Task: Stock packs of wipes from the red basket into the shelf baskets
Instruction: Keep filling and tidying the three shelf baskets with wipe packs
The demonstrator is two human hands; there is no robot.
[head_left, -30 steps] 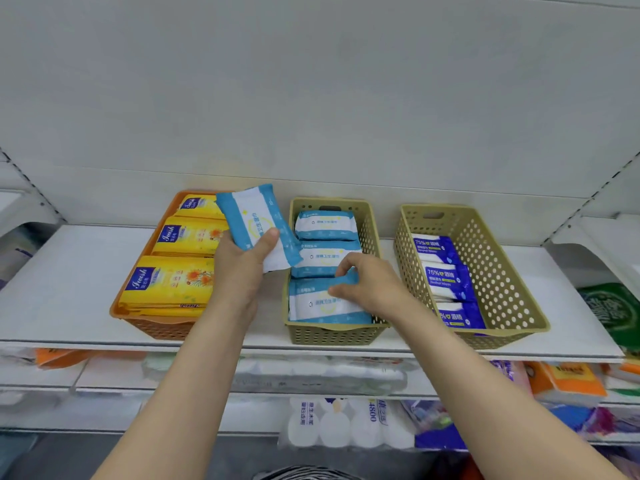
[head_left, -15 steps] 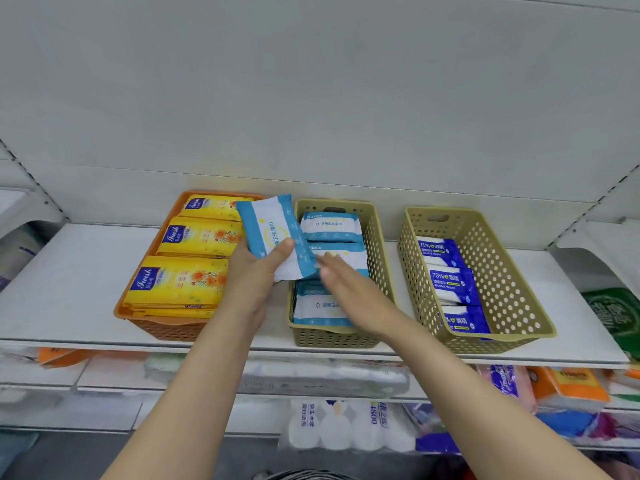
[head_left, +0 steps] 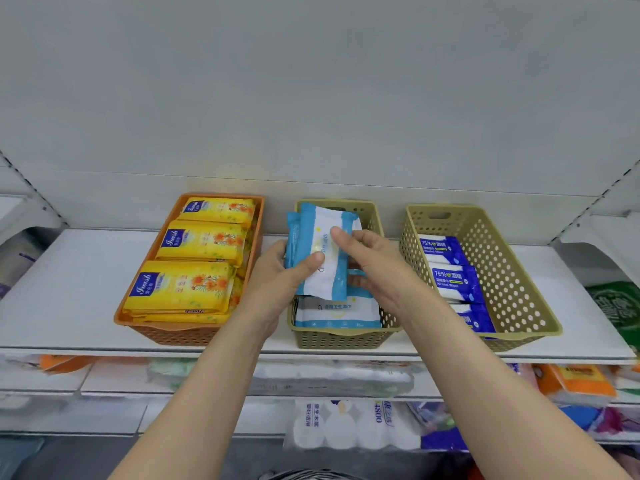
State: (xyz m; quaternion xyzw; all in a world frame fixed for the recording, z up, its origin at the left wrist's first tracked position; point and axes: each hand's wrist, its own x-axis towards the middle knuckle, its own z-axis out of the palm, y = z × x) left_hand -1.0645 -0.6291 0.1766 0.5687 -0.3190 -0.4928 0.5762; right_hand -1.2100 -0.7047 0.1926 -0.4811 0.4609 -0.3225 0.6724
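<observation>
A light-blue and white pack of wipes stands tilted over the middle tan shelf basket. My left hand grips its left side with the thumb across the front. My right hand pinches its upper right part. A second blue pack edge shows behind it on the left. Below, another blue-white pack lies at the front of that basket. The red basket is out of view.
An orange basket at the left holds yellow packs. The tan basket at the right holds dark-blue alcohol wipes along its left side. All stand on a white shelf; lower shelves carry tissue rolls and bags.
My left hand carried the blue pack rightward from beside the orange basket to above the middle basket. My right hand left the packs lying in the basket and took hold of the held pack.
</observation>
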